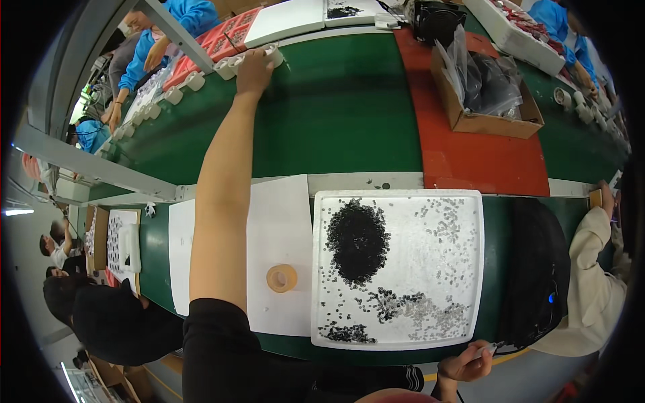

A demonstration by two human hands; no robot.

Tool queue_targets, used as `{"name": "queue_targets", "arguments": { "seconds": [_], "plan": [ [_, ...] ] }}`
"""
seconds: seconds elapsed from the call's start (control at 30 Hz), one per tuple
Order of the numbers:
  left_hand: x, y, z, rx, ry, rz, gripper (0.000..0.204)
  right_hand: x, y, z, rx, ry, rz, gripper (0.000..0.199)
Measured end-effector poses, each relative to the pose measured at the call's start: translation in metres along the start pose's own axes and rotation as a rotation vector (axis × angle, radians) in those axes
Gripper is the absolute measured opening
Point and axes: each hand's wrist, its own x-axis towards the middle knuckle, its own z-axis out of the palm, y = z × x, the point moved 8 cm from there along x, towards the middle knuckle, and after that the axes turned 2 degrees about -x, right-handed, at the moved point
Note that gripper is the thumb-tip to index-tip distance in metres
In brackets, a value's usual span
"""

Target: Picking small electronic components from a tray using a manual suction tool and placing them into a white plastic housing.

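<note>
My left hand (255, 71) reaches far across the green belt, its fingers closed at a white ring-like plastic part (273, 55). More white parts (224, 69) stand in a row to its left along the belt's far edge. My right hand (466, 363) is low at the near edge of the bench, pinching a small whitish piece (489, 350) whose kind I cannot make out. Between the hands lies a white foam tray (430, 269) with a heap of small black rings (358, 242) and scattered clear ones (447, 218).
Under my left forearm are white sheets (279, 221) with a roll of tan tape (281, 278). A black bag (534, 269) lies right of the tray. Beyond, a cardboard box (497, 124) of plastic bags sits on a red board (443, 161). Co-workers sit along both sides; a metal frame (101, 164) stands left.
</note>
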Motion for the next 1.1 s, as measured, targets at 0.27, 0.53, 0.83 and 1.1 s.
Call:
{"name": "queue_targets", "arguments": {
  "seconds": [0.27, 0.53, 0.83, 1.1],
  "plan": [
    [-0.053, -0.008, -0.077, 0.172, 0.13, 0.194, 0.033, -0.017, 0.013, -0.01, -0.084, 0.165, 0.082, 0.051],
    [-0.305, 0.107, -0.277, -0.127, 0.281, -0.204, 0.022, 0.018, -0.005, 0.002, -0.092, 0.043, -0.177, 0.056],
    [-0.46, 0.153, -0.269, -0.27, 0.254, -0.501, 0.015, 0.063, -0.058, 0.047, 0.404, -0.224, 0.198, 0.022],
    [-0.467, 0.145, -0.275, -0.285, 0.351, -0.49, 0.019, 0.065, -0.092, 0.107, 0.228, -0.33, -0.094, 0.015]
  ]
}}
